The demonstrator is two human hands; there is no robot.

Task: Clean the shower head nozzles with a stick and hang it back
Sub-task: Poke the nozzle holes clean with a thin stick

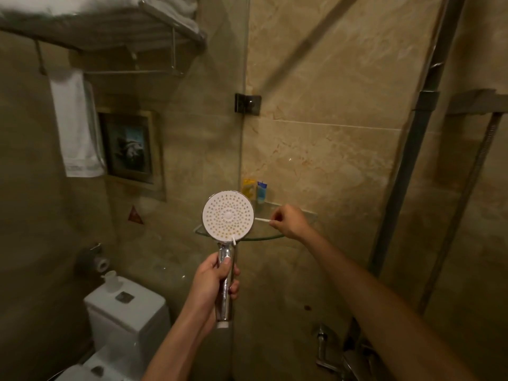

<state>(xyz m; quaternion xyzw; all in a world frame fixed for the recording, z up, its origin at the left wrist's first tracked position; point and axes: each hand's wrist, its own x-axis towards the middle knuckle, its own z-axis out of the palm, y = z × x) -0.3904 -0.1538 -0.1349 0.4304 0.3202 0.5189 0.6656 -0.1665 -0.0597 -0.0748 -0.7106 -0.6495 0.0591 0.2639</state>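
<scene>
Shower head [228,215] in my left hand [213,281]: white face, rings of nozzles, pale yellow toward lower edge; handle shiny chrome. Stick [263,220] pinched in my right hand [288,220]: white. Wall tiles [330,119]: beige marble, tan veining. Towel [77,125]: white. Toilet tank [129,312]: white. At back edge of glass shelf [275,237]: yellow packet [248,187], blue tube [261,191].

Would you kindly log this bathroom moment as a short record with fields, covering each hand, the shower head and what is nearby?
left hand: left hand grips the chrome handle of the shower head
shower head: held upright, white nozzle face toward the camera
right hand: right hand pinches a thin white stick beside the face's right edge
contact: cannot tell whether the stick touches a nozzle
nearby: glass corner shelf with two small tubes; toilet tank
</scene>
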